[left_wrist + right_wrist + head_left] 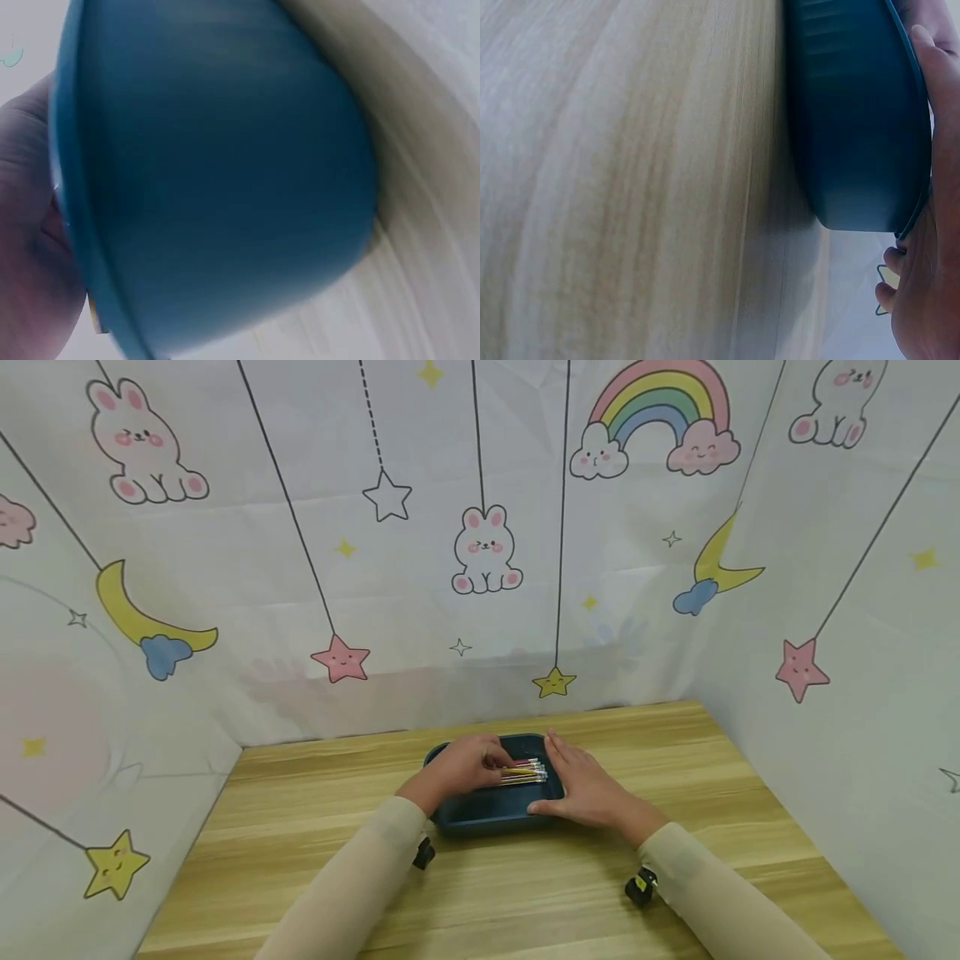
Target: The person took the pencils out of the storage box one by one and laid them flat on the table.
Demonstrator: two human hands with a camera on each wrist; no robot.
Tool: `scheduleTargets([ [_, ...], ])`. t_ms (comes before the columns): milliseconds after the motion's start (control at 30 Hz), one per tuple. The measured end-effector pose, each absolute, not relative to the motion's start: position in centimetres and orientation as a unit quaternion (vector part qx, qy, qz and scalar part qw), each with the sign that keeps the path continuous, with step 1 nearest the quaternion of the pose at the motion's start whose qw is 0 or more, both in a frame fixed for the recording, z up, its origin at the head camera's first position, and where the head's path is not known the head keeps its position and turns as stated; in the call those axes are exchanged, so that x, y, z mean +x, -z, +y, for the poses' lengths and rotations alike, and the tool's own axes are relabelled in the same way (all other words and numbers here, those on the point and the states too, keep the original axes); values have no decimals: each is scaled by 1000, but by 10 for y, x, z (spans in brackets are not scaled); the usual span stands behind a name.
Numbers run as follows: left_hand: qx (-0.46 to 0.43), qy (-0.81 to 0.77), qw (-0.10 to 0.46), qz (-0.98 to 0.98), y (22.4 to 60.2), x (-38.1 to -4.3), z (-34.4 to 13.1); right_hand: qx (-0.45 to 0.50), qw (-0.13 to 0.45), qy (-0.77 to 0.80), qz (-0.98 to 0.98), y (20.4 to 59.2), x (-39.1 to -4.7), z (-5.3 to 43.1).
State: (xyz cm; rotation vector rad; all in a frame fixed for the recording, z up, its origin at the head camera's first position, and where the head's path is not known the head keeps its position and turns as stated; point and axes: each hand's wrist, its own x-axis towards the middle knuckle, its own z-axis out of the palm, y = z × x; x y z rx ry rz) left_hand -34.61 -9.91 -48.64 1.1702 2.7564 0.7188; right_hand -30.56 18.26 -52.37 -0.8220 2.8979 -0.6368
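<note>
A dark blue plastic tray [487,820] with a raised rim sits on the table. Inside it lies a bundle of thin pencils [528,771], some yellow and some reddish, with pale ends pointing right. My left hand [467,764] reaches over the tray's left side and holds the pencils by their left part, which the fingers hide. At the tray's right end, my right hand [588,785] grips the rim, thumb at the near side and fingers toward the far side. The left wrist view shows the tray's outer wall [225,165] close up; the right wrist view shows its long side [859,127].
The wood-grain table [315,827] extends around the tray. Behind it and on both sides hangs a white cloth [405,602] printed with rabbits, stars, moons and a rainbow. A small black device [641,887] is strapped at the right wrist, another [424,853] at the left.
</note>
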Motion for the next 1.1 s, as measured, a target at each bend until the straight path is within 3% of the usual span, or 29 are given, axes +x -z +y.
scheduleTargets([
  [567, 349, -285, 12, 893, 469, -336, -142, -266, 26, 210, 940, 525, -306, 183],
  [1100, 314, -305, -31, 899, 460, -323, -213, -279, 20, 203, 938, 522, -304, 182],
])
